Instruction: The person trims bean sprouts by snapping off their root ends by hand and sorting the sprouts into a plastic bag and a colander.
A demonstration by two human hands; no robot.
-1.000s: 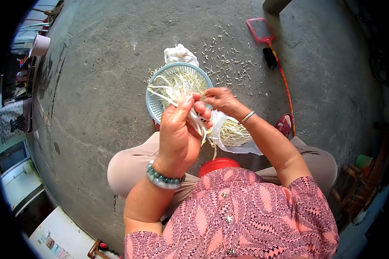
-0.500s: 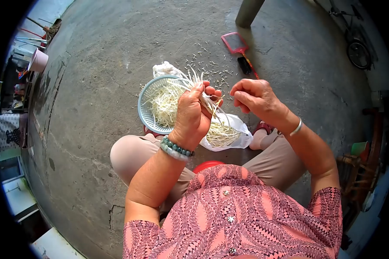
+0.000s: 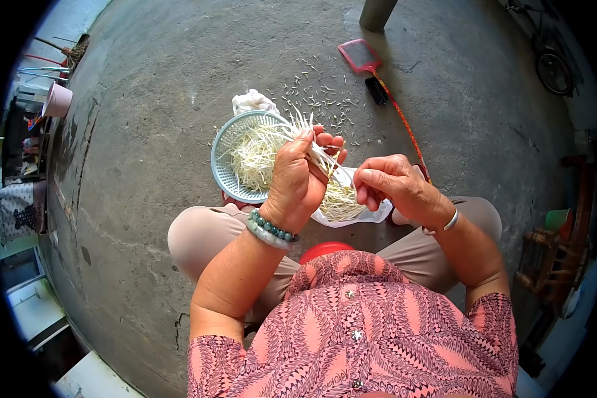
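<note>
My left hand point(image 3: 298, 169) is wrapped round a bunch of bean sprouts point(image 3: 320, 158), whose white ends fan out above the thumb. To its right, my right hand point(image 3: 388, 180) has thumb and fingers pressed together; whatever they may hold is too small to make out. Partly behind my left hand stands a light blue colander point(image 3: 219, 166) with a pile of white sprouts point(image 3: 251, 156) in it. Below and between the hands, a white plastic bag point(image 3: 378, 215) holds more sprouts point(image 3: 340, 203), partly hidden by my right hand.
Small scraps point(image 3: 338, 106) are scattered on the concrete floor point(image 3: 152, 139). A crumpled white bag point(image 3: 253, 101) touches the colander's far side. A pink fly swatter point(image 3: 359, 56) lies beyond, beside a black object point(image 3: 376, 91). A pillar point(image 3: 376, 14) stands at the top.
My right hand has moved down, over the right side of the sprout bag. More of the swatter's handle shows. My left hand keeps its hold on the bunch.
</note>
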